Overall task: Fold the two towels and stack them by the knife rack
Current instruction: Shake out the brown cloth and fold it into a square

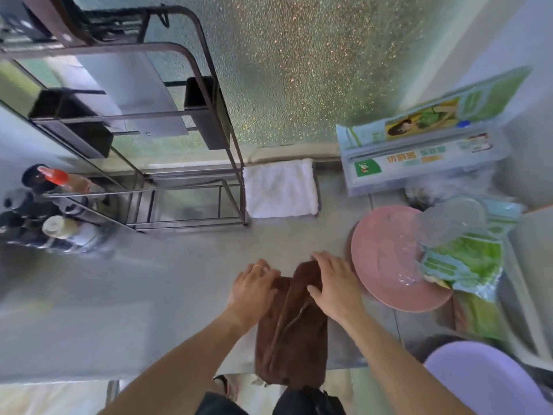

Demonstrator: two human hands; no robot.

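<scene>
Meanwhile both flat palms, left hand point(253, 287) and right hand point(336, 283), press the brown towel point(291, 333) (white towel point(280, 188) beside rack point(167, 139)).

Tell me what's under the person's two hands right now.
Both the left hand and right hand press on a long-folded brown towel; the towel parts beneath the palms are hidden.

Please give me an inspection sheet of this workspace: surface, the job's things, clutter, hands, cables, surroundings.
Surface: grey counter, bare in the middle.
Job's things: white towel folded, lying beside the metal rack; brown towel partly folded lengthwise.
Clutter: pink plate, boxes of wrap, green packet, bottles.
Hands: left hand and right hand both pressing flat on the brown towel.
Cables: nothing seen.
Surroundings: textured glass behind.
</scene>
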